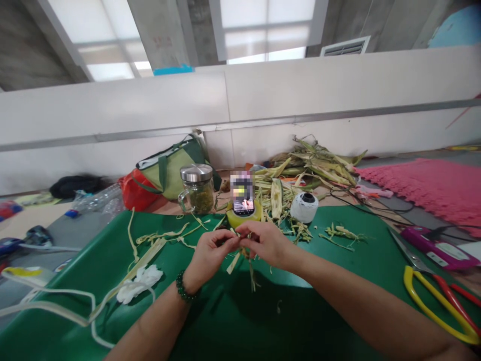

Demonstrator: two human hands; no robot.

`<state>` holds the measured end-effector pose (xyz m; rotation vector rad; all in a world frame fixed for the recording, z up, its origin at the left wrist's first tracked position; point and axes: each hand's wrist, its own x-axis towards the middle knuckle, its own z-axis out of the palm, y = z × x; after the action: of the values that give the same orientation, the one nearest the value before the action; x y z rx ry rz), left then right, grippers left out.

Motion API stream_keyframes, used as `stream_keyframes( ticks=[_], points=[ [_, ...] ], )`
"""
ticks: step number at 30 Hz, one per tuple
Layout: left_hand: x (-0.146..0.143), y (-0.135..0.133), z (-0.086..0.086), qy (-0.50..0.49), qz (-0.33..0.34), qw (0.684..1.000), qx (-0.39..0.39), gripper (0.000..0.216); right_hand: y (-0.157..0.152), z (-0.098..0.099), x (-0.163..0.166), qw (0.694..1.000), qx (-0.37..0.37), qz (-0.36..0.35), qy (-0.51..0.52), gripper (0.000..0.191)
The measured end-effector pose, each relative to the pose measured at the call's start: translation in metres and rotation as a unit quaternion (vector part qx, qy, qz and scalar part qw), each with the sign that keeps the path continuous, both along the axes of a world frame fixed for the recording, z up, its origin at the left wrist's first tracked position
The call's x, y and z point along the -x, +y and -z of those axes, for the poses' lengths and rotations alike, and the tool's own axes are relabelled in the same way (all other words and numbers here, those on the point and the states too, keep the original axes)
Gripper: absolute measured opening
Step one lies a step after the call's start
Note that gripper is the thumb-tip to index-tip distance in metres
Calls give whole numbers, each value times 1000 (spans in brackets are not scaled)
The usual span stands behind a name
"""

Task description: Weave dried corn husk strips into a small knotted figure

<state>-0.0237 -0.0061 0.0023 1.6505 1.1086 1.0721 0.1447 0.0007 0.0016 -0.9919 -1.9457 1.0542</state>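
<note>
My left hand (214,253), with a dark green bead bracelet at the wrist, meets my right hand (268,244) above the green mat (300,311). Thumb and fingers of both are pinched together. Between and below the fingertips hangs a small bundle of dried husk strips (246,254), its loose ends pointing down. My fingers cover most of it. Just beyond them a phone (242,195) leans upright in a yellow stand (235,217). A spool of white thread (303,207) stands to the right of the phone.
Corn husks (319,163) are heaped at the back right. A lidded glass mug (199,193) and a green bag (171,173) stand back left. Scissors (432,301) and a purple hot glue gun (439,248) lie right. Crumpled tissue (141,283) and a white cord (56,309) are left.
</note>
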Motion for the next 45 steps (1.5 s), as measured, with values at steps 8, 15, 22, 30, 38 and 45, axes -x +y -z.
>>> stream_keyframes(
  ticks=[8, 15, 22, 30, 38, 45],
  points=[
    [0, -1, 0, 43, -24, 998, -38, 20, -1, -15, -8, 986, -129, 26, -104, 21],
    [0, -2, 2, 44, -29, 996, -69, 20, -9, -15, -9, 959, -189, 91, -190, 19],
    [-3, -5, 1, 10, -49, 995, -82, 16, -4, 4, 0, 965, -186, 107, -153, 16],
    [-3, -4, 2, 5, -72, 994, -77, 17, -5, 3, 2, 971, -183, 100, -119, 17],
    [-4, -3, -1, -21, -70, 996, -44, 21, 0, 7, 1, 978, -161, 76, -111, 12],
    [-3, -1, -1, -17, -74, 997, -34, 21, 0, 12, 3, 975, -199, 76, -62, 14]
  ],
)
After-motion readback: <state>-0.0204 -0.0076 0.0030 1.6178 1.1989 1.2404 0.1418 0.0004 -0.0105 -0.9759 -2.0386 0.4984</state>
